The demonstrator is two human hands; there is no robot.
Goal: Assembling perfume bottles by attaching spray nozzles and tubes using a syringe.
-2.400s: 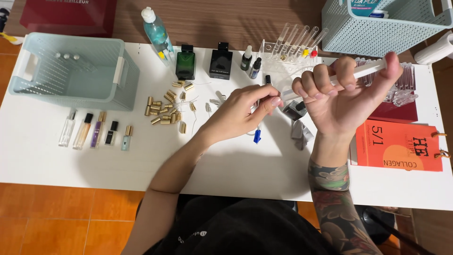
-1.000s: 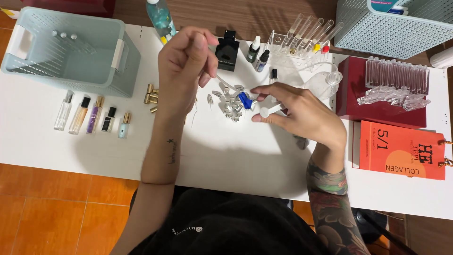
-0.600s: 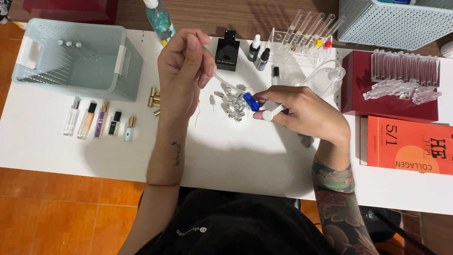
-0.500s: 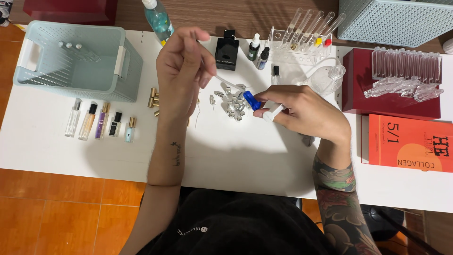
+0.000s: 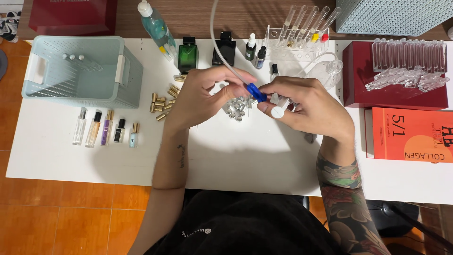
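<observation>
Around my hands the white worktop point(image 5: 236, 156) is crowded. A pale blue perforated basket point(image 5: 122, 71) sits at the upper left of the frame, with a row of small spray vials point(image 5: 106, 128) below it and a scatter of gold caps point(image 5: 163, 101) to its right. Along the top edge stand a green bottle point(image 5: 188, 54), a black bottle point(image 5: 223, 49), two dropper bottles point(image 5: 255, 49) and a clear rack of test tubes point(image 5: 302, 28). A dark red box point(image 5: 391, 97) carrying clear plastic vials lies at the upper right, an orange box point(image 5: 410, 134) below it. A heap of small silver parts point(image 5: 236, 106) lies just under my fingers.

My right hand point(image 5: 311, 108) holds a white syringe point(image 5: 278, 109) in a closed grip near the frame's centre, its long axis pointing up-left, blue tip point(image 5: 256, 92) leading. My left hand point(image 5: 203, 97) pinches the thin clear tube point(image 5: 217, 42) that joins that tip and curves up out of the top edge.
</observation>
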